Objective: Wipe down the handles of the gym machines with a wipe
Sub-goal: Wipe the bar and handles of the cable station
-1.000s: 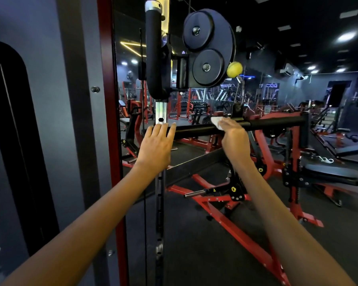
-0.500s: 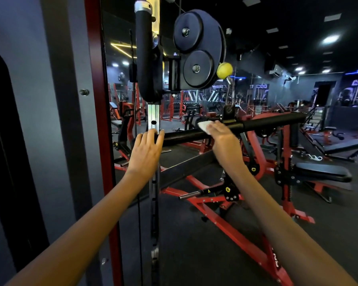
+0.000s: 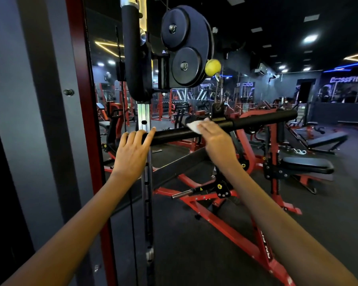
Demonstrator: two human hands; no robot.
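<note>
Fingers of the right hand [image 3: 216,137], straighter now than a moment ago, press the white wipe [image 3: 193,126] onto the long black padded bar handle [image 3: 256,120] near its middle; the left hand [image 3: 132,150] still drapes straight fingers over the bar's left end.

White wipe [image 3: 193,126] on black handle [image 3: 256,120]
</note>
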